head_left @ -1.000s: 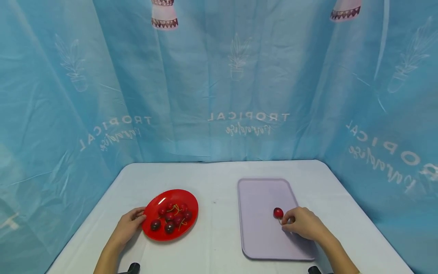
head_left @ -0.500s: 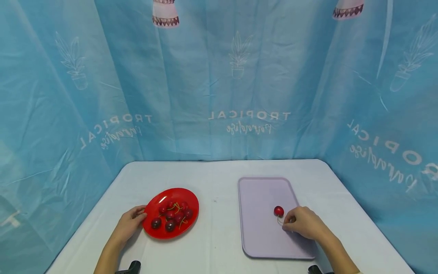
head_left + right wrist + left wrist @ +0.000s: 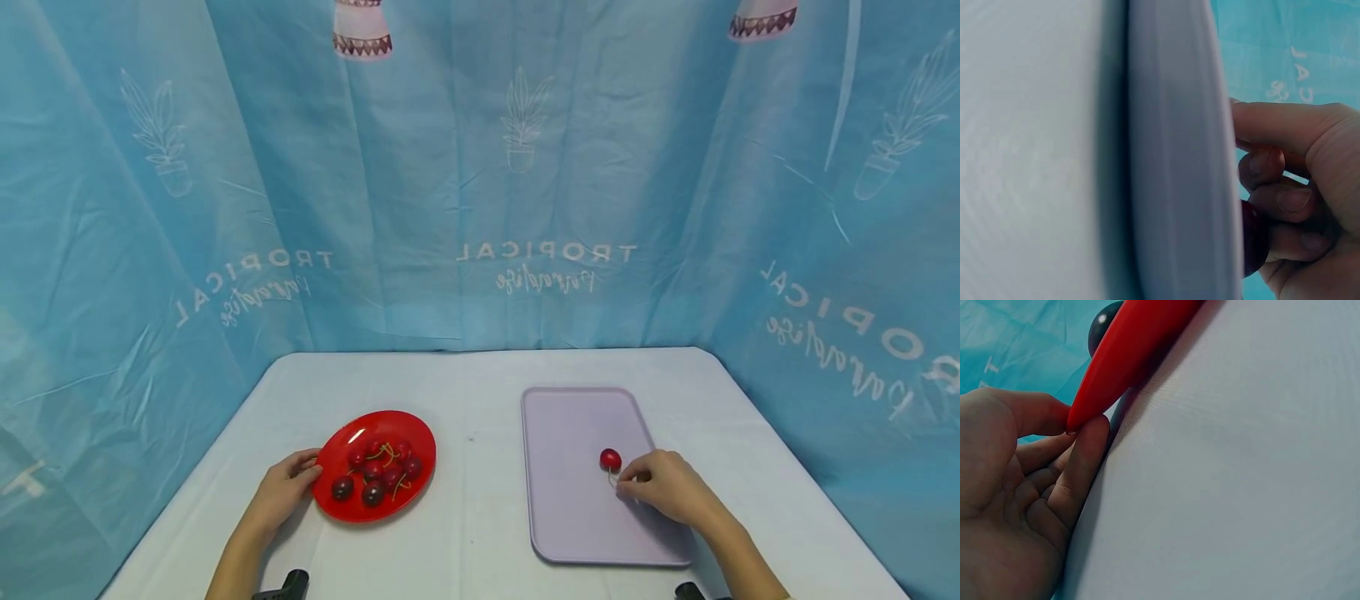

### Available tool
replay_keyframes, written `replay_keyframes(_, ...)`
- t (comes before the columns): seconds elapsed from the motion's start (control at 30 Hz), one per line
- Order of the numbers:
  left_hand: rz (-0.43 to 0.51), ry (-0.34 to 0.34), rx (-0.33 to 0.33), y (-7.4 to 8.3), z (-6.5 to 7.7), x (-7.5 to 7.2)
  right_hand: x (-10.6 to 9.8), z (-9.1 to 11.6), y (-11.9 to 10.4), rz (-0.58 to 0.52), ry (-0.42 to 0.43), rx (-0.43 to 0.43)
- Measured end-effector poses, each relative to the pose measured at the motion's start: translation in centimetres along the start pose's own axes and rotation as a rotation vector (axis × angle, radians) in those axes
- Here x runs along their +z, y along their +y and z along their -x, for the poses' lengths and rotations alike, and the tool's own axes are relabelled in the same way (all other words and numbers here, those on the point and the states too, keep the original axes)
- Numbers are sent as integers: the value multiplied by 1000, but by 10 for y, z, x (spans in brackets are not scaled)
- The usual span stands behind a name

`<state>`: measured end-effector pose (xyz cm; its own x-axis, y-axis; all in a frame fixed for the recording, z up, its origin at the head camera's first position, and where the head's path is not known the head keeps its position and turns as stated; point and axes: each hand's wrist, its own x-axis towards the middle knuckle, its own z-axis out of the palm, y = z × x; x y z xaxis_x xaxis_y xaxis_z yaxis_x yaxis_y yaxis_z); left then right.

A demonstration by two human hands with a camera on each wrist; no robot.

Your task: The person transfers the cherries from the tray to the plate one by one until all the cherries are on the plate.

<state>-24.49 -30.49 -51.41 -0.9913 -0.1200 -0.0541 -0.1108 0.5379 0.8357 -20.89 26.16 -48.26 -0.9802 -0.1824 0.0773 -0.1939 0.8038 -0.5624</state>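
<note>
On the left, a red plate [image 3: 352, 512] carries several cherries [image 3: 392, 477]. My left hand [image 3: 279, 496] pinches its near-left rim; the left wrist view shows the thumb on the rim's inner side and fingers [image 3: 1088, 450] beneath it. The plate tilts there, with one dark cherry [image 3: 1102, 330] in sight. Over the lilac tray [image 3: 577, 533], my right hand [image 3: 663, 487] pinches the thin stem of a red cherry [image 3: 611, 459], which sits just left of the fingertips. A dark red cherry [image 3: 1255, 239] shows beside the curled fingers [image 3: 1294, 200] in the right wrist view, partly hidden by the tray's edge.
Plate and tray stand apart on a table with a white cloth [image 3: 480, 467]. A blue printed curtain [image 3: 412, 167] surrounds the table at the back and both sides. Dark strap ends [image 3: 295, 585] show near both wrists at the bottom.
The right fingers and the cherry by them shift only slightly on the tray. My left hand keeps its place at the plate's rim; the whole head view has moved up a little.
</note>
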Motion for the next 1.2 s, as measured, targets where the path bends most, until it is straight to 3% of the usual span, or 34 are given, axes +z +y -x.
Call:
replay_keyframes(0.37, 17, -11, 3, 1, 1, 1, -6, 0, 4, -112, 18, -30)
replay_keyframes(0.73, 15, -12, -20, -1, 3, 0, -3, -3, -6, -130, 132, 1)
replay_keyframes(1.2, 3, -15, 17, 1, 3, -3, 7, -16, -23, -201, 162, -91)
